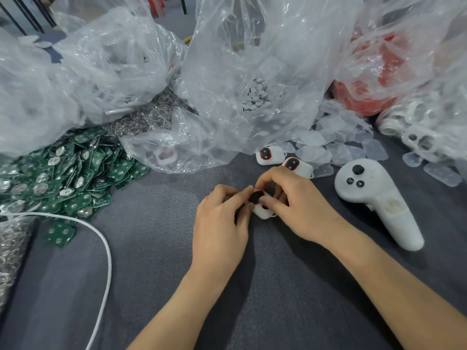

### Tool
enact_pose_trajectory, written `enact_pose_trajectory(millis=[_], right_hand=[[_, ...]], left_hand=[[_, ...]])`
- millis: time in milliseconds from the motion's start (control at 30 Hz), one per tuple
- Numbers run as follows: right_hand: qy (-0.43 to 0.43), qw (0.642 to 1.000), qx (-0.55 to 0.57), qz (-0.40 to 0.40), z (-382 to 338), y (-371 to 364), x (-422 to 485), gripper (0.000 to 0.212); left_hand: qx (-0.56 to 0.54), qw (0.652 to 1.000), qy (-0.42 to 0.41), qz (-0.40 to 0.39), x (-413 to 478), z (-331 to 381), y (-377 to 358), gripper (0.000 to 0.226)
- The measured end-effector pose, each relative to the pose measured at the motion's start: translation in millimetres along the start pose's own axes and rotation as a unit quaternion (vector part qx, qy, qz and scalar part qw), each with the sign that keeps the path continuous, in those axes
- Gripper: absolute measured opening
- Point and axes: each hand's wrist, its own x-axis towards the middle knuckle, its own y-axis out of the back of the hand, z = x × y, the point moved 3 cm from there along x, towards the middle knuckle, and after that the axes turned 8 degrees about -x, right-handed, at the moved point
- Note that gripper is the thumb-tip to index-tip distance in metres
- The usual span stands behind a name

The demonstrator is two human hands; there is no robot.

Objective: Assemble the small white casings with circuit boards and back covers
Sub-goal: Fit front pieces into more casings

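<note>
A small white casing (pixel 262 212) with a black, red-rimmed button face sits between both hands at the table's middle. My left hand (pixel 222 223) pinches its left side with curled fingers. My right hand (pixel 295 205) grips it from the right and top. Two finished white casings (pixel 271 155) (pixel 299 166) lie just behind the hands. A heap of green circuit boards (pixel 63 178) fills the left. Translucent back covers (pixel 336 145) are spread at the right rear.
A white handheld controller (pixel 379 200) lies right of my hands. Clear plastic bags (pixel 252 72) of parts crowd the back, one holding red pieces (pixel 366 97). A white cable (pixel 101 238) curves along the left. Metal key rings (pixel 141 120) are piled behind the boards.
</note>
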Motion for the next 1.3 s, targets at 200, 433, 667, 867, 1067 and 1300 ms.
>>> enact_pose_trajectory(millis=[200,433,667,867,1067,1300], right_hand=[[0.032,0.999,-0.029,0.026,-2.3,1.4,0.0,0.021],[0.046,0.999,-0.015,0.024,-3.6,2.2,0.1,0.021],[0.042,0.999,0.000,0.020,-1.4,3.1,-0.3,0.018],[0.049,0.998,-0.016,0.020,-1.9,1.2,-3.1,0.016],[0.040,0.999,-0.011,0.012,-1.8,1.8,-2.9,0.015],[0.020,1.000,-0.009,0.006,0.2,1.8,-1.9,0.012]], left_hand=[[-0.015,0.999,0.036,0.013,-0.1,0.1,2.4,0.028],[-0.011,0.999,0.047,-0.005,-0.2,2.1,2.6,0.016],[-0.009,0.999,0.046,-0.011,1.3,4.4,2.4,0.017],[-0.014,0.999,0.044,-0.017,1.6,4.5,2.3,0.018],[0.008,1.000,0.012,-0.013,1.1,8.2,2.4,0.014],[0.037,0.999,-0.005,-0.010,-1.5,7.3,0.1,0.016]])
